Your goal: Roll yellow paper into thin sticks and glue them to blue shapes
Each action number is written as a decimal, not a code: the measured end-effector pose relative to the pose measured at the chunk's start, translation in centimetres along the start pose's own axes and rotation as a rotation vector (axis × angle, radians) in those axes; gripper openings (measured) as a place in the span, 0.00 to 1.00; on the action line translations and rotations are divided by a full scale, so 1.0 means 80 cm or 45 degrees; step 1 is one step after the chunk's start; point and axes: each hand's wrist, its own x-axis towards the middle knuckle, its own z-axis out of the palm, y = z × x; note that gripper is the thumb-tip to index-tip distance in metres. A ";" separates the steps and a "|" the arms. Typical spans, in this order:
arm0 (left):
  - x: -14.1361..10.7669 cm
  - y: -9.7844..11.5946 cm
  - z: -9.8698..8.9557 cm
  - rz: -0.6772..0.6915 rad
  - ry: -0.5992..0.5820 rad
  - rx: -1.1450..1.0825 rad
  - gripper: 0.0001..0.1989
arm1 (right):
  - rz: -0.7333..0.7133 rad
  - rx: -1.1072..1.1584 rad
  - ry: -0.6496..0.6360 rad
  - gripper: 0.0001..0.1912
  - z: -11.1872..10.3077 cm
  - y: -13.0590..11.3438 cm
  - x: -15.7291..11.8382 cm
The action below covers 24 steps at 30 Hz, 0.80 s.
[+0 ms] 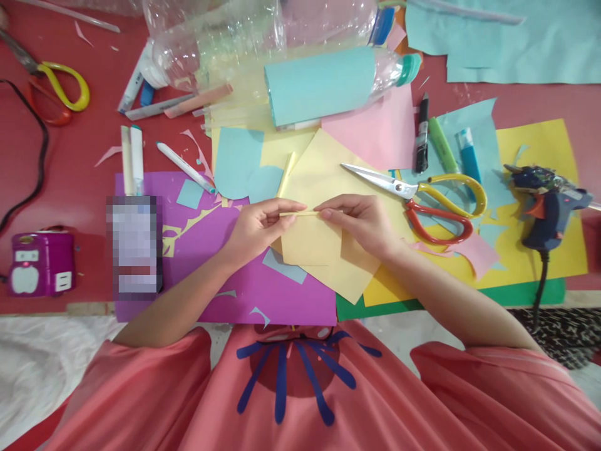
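From where I stand, the step in hand looks like rolling or folding the far edge of a pale yellow rectangular piece of paper [310,243] into a narrow band. The piece lies near the middle of the table's [94,238] near edge, over a larger cream-coloured paper sheet [359,285]. The left hand [260,227] pinches the band at its left end, thumb on the near side and forefinger beyond it; the right hand [364,220] pinches toward the right end in the same way, a short stretch showing between the two grips. Both forearms come in over the near edge and slant inward, the wrists low and the hands nearly mirrored. A slim pale yellow paper tube [286,175] rests just beyond the left hand, so I'd guess this is meant for a similar roll. The next move seems to call for turning the band evenly toward the near edge, with thumbs and forefingers working together; uneven pressure could skew it. Just past the right hand, the steel scissors with yellow and red handles [410,194] lie untouched.
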 end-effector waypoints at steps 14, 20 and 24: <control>0.002 -0.005 -0.002 0.039 -0.070 0.075 0.15 | -0.011 0.003 -0.025 0.08 0.002 -0.001 -0.001; 0.000 -0.005 0.000 0.033 -0.002 0.050 0.14 | -0.052 0.004 -0.015 0.06 0.002 -0.002 0.000; 0.000 -0.005 0.000 0.031 0.012 0.036 0.13 | -0.075 -0.025 -0.035 0.07 0.001 0.000 0.001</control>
